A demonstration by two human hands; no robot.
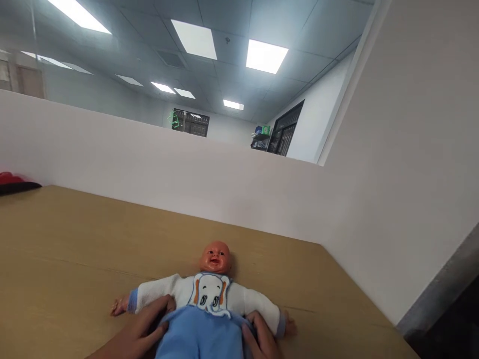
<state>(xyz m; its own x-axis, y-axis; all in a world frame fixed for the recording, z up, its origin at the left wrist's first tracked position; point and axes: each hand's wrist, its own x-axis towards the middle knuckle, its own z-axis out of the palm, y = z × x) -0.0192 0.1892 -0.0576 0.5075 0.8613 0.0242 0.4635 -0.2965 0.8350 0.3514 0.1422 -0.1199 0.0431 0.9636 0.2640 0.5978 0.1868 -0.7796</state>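
A baby doll (216,258) lies on its back on the wooden table, arms spread wide, its head toward the wall. It wears a white top (183,290) with blue cuffs and an elephant picture on the chest. Blue pants (200,331) cover it from the waist down; the legs run out of view at the bottom. My left hand (151,324) pinches the waistband of the pants at the doll's side, on the left of the picture. At the opposite side, my right hand (260,334) grips the same waistband between thumb and fingers.
The tan wooden table (93,239) stands against a white wall (187,174) with a large window above it. A red and black object (17,183) shows at the far left edge. On the right, the table's edge runs beside the wall toward a dark area.
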